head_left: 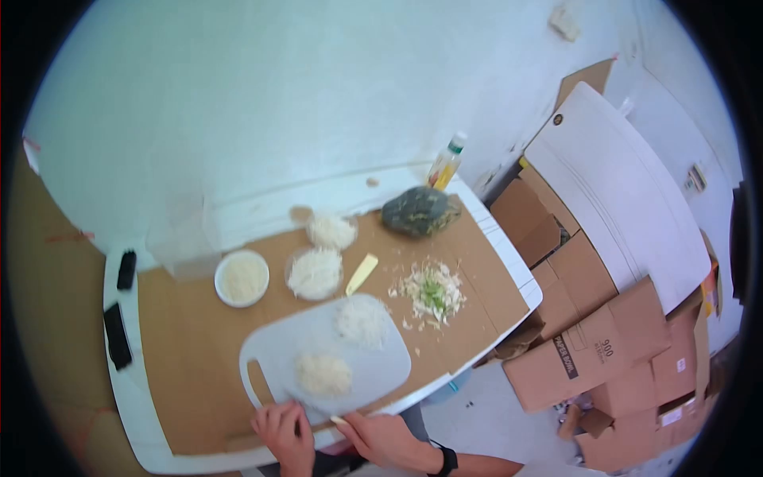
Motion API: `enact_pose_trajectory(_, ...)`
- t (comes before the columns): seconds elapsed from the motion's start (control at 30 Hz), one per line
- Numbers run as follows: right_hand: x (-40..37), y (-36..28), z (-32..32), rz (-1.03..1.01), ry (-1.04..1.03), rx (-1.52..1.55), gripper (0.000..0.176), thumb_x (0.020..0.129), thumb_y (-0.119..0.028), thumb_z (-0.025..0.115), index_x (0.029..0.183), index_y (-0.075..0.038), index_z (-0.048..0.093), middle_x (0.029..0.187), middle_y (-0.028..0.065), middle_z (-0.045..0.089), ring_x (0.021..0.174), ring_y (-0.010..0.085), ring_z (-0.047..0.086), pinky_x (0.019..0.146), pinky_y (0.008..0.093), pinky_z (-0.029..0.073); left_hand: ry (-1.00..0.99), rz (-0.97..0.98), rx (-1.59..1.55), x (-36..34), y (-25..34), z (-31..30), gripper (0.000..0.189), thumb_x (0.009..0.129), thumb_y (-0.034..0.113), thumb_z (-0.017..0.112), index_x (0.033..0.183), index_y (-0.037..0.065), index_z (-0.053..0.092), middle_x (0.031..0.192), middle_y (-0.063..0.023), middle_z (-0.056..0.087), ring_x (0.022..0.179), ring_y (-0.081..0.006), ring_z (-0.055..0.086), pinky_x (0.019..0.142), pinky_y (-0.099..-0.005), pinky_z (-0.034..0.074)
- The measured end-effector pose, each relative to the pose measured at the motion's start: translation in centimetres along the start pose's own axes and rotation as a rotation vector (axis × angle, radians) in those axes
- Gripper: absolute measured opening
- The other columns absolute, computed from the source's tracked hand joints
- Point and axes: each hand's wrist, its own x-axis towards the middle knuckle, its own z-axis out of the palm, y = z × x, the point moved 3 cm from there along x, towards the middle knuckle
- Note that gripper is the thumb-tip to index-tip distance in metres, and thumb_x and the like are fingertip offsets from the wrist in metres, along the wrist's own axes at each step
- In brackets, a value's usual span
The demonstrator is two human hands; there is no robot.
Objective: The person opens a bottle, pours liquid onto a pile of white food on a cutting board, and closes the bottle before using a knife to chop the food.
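- Left hand (284, 433): knuckles up, fingers curled, at the near edge of the cutting board (381, 370); grip on anything not clear.
- Right hand (383, 439): just beside it, fingertips toward a small pale piece (338, 419) at the board's near rim; too blurred to tell whether pinched or only touched. Black watch (447, 459) on that wrist.
- On the white board, two heaps of pale shreds: near heap (323, 374) and far heap (362, 319), apart from each other.
- Beyond the board: white bowl (219, 280) of pale gratings, clear bowl (315, 273) of shreds, loose heap (331, 230) behind, pale yellow strip (362, 273) beside.
- To the right: chopped white-and-green scraps (431, 292); further back a dark green lump (420, 211) and a bottle (447, 163).
- Underneath all: brown cardboard sheet (191, 342) on a white table (131, 405).
- Off the table's right side: stacked cardboard boxes (588, 350).
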Motion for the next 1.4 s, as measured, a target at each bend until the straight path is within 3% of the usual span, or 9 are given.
enact_pose_trajectory(0.07, -0.5, -0.2, 0.7, 0.025, -0.066, -0.021, 0.039, 0.118, -0.044, 0.056, 0.115, -0.006, 0.066, 0.07, 0.023, 0.072, 0.067, 0.0484, 0.074, 0.058, 0.0604, 0.056, 0.021, 0.021, -0.003, 0.0, 0.2, -0.1, 0.015, 0.084, -0.001, 0.083, 0.097, 0.004, 0.079, 0.105, -0.0088, 0.077, 0.107, -0.0352, 0.067, 0.101, -0.0506, 0.048)
enact_pose_trajectory(0.3, -0.7, -1.0, -0.6, -0.037, 0.051, -0.012, 0.043, 0.12, -0.039, 0.055, 0.098, -0.004, 0.068, 0.069, 0.023, 0.07, 0.067, 0.0484, 0.072, 0.06, 0.0589, 0.056, -0.046, 0.027, -0.006, -0.3, -0.3, 0.0, 0.012, 0.09, 0.002, 0.08, 0.102, 0.005, 0.08, 0.107, -0.0076, 0.076, 0.11, -0.0345, 0.066, 0.102, -0.0522, 0.046)
enact_pose_trajectory(0.53, -1.2, -1.3, -0.6, -0.006, 0.033, -0.077, 0.039, 0.12, -0.039, 0.055, 0.118, -0.004, 0.072, 0.07, 0.0228, 0.071, 0.067, 0.0479, 0.072, 0.062, 0.0587, 0.056, -0.003, 0.071, 0.012, 0.2, 0.1, 0.0, 0.011, 0.091, -0.001, 0.08, 0.102, 0.002, 0.079, 0.107, -0.0094, 0.077, 0.109, -0.0349, 0.066, 0.1, -0.0491, 0.047)
enact_pose_trajectory(0.57, -1.4, -1.6, -0.4, -0.011, 0.03, -0.073, 0.039, 0.12, -0.039, 0.055, 0.118, -0.004, 0.072, 0.07, 0.0228, 0.071, 0.067, 0.0479, 0.072, 0.062, 0.0587, 0.056, -0.004, 0.063, 0.009, 0.1, 0.2, -0.1, 0.01, 0.092, 0.0, 0.08, 0.101, 0.002, 0.08, 0.108, -0.0091, 0.077, 0.109, -0.0344, 0.066, 0.101, -0.049, 0.047)
enact_pose_trajectory(0.63, -1.5, -2.0, -0.9, -0.013, 0.1, -0.081, 0.045, 0.12, -0.039, 0.054, 0.097, -0.002, 0.068, 0.069, 0.0241, 0.07, 0.067, 0.0486, 0.072, 0.06, 0.0578, 0.056, -0.001, 0.056, 0.007, 0.2, 0.2, -0.2, 0.009, 0.092, 0.0, 0.08, 0.101, 0.002, 0.08, 0.108, -0.0087, 0.077, 0.109, -0.034, 0.066, 0.101, -0.049, 0.047)
enact_pose_trajectory(0.7, -1.9, -2.5, -1.1, 0.007, 0.084, -0.079, 0.043, 0.119, -0.038, 0.055, 0.098, -0.002, 0.067, 0.069, 0.0245, 0.07, 0.067, 0.049, 0.072, 0.06, 0.0593, 0.056, 0.016, 0.073, -0.002, 0.1, 0.3, -0.2, 0.009, 0.092, 0.002, 0.081, 0.101, 0.002, 0.08, 0.108, -0.0081, 0.077, 0.11, -0.0337, 0.067, 0.102, -0.0489, 0.047)
enact_pose_trajectory(0.9, -3.7, -3.6, -1.4, -0.03, 0.285, 0.07, 0.03, 0.116, -0.035, 0.062, 0.117, -0.005, 0.066, 0.073, 0.0222, 0.07, 0.074, 0.0481, 0.073, 0.065, 0.0586, 0.055, 0.047, 0.12, 0.001, 0.1, -0.2, 0.1, 0.008, 0.091, 0.004, 0.082, 0.099, 0.006, 0.079, 0.106, -0.0076, 0.077, 0.11, -0.0336, 0.067, 0.102, -0.0492, 0.048)
enact_pose_trajectory(1.0, -4.1, -3.0, -1.2, 0.034, 0.266, 0.036, 0.03, 0.115, -0.033, 0.064, 0.123, -0.004, 0.068, 0.074, 0.0212, 0.07, 0.074, 0.047, 0.073, 0.065, 0.0572, 0.054, 0.05, 0.082, -0.008, 0.1, 0.0, -0.2, 0.008, 0.091, 0.005, 0.083, 0.098, 0.007, 0.079, 0.105, -0.0057, 0.077, 0.111, -0.0327, 0.067, 0.101, -0.0487, 0.047)
enact_pose_trajectory(1.4, -2.4, -1.6, -0.8, 0.003, 0.261, 0.204, 0.033, 0.121, -0.026, 0.055, 0.109, -0.001, 0.074, 0.068, 0.0187, 0.062, 0.058, 0.0374, 0.06, 0.058, 0.0471, 0.044, 0.076, 0.038, -0.022, 0.0, 0.2, 0.0, 0.009, 0.091, 0.008, 0.081, 0.099, 0.009, 0.078, 0.106, -0.0024, 0.075, 0.111, -0.0285, 0.067, 0.1, -0.0485, 0.046)
